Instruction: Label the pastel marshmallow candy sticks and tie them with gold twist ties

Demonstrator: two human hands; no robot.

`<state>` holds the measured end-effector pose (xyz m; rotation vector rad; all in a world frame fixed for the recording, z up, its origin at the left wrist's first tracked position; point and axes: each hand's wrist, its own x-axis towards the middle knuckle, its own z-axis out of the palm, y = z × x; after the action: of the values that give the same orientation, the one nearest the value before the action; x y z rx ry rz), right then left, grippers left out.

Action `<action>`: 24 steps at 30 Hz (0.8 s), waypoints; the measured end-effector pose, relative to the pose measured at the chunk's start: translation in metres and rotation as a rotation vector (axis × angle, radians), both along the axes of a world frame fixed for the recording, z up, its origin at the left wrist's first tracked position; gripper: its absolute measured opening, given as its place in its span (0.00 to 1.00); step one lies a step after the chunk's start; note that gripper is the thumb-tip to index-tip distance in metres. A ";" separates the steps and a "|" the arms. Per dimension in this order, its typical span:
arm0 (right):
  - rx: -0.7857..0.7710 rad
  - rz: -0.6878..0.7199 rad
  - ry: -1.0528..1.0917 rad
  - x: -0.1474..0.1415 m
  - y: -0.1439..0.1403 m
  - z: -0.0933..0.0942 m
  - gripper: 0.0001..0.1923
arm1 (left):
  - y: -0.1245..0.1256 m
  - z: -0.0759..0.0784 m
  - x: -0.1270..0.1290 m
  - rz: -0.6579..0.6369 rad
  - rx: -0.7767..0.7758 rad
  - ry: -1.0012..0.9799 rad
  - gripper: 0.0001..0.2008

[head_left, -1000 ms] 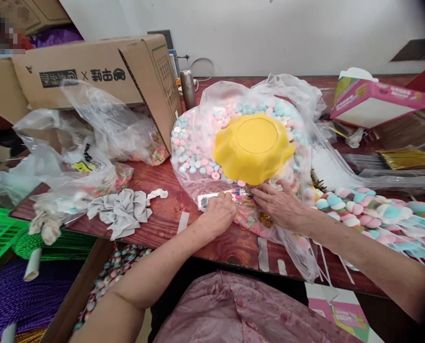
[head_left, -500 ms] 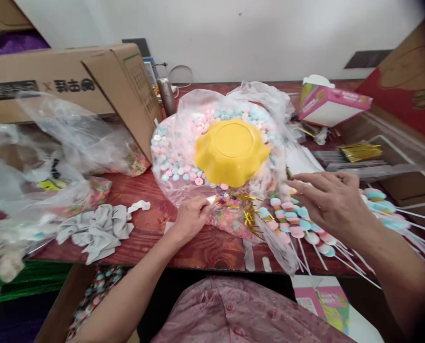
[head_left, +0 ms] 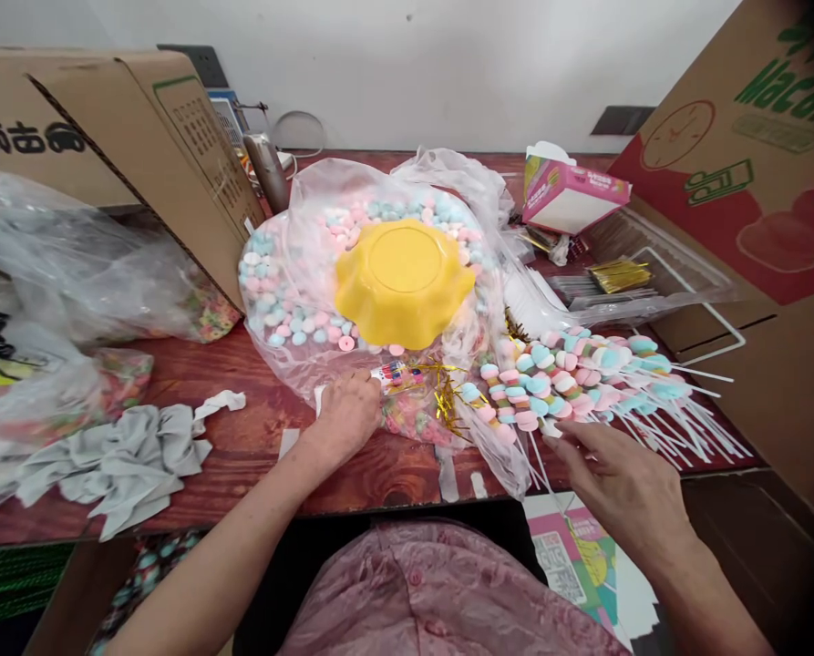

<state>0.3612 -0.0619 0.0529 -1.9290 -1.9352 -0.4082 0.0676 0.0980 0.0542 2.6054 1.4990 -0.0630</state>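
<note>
1. My right hand [head_left: 622, 487] has left the small packet and come down to the near right. Half a second ago it hovered spread above the skewers [head_left: 571, 378]; now its fingertips pinch, or at least touch, a white stick at the near end of that pile. I cannot tell how firm the grip is.
2. My left hand [head_left: 344, 415] has stayed put, curled and pinching the wrapped candy packet [head_left: 399, 375] with its gold tie [head_left: 448, 401], at the near edge of the big bag [head_left: 297, 273].
3. I judge this as a shift from the finished packet to fetching the next skewer.
4. The big clear bag lies open mid-counter, full of pink, blue and white candies, with a yellow bowl [head_left: 403, 282] upside down on top of them.
5. Left of it, more clear bags [head_left: 71, 264] hold multicoloured sweets, in front of a brown carton [head_left: 174, 155] whose inside I cannot see.
6. On the far right a pink box [head_left: 571, 196] stands open; its contents are hidden. A grey cloth [head_left: 119, 460] lies on the counter [head_left: 242, 437] at near left.
</note>
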 end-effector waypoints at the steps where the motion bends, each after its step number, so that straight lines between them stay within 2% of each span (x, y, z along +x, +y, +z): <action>1: -0.002 0.000 -0.007 0.000 -0.001 0.000 0.13 | 0.002 -0.003 -0.002 0.005 0.011 -0.041 0.14; 8: -0.107 -0.067 -0.074 -0.005 -0.001 -0.016 0.14 | 0.001 -0.031 -0.025 0.013 0.161 -0.467 0.09; 10: -0.131 -0.145 -0.017 -0.006 0.004 -0.020 0.14 | 0.001 -0.036 -0.028 0.000 0.183 -0.599 0.09; 14: -0.353 -0.372 -0.010 0.000 0.012 -0.023 0.16 | 0.005 -0.043 -0.033 0.004 0.189 -0.846 0.08; 16: -0.407 -0.410 -0.020 0.005 0.015 -0.021 0.16 | 0.007 -0.045 -0.036 0.032 0.172 -0.906 0.08; 18: -0.380 -0.411 -0.026 0.009 0.018 -0.017 0.15 | 0.009 -0.046 -0.037 0.056 0.144 -0.922 0.07; 20: -0.287 -0.395 -0.043 0.012 0.021 -0.013 0.16 | 0.009 -0.044 -0.035 0.052 0.094 -0.863 0.06; 24: -0.055 -0.351 -0.088 0.009 0.026 0.002 0.16 | 0.004 -0.030 -0.022 0.009 0.078 -0.458 0.09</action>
<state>0.3705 -0.0359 0.0553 -2.3294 -1.6715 -0.5486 0.0453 0.1019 0.0246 2.4384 1.3636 0.5623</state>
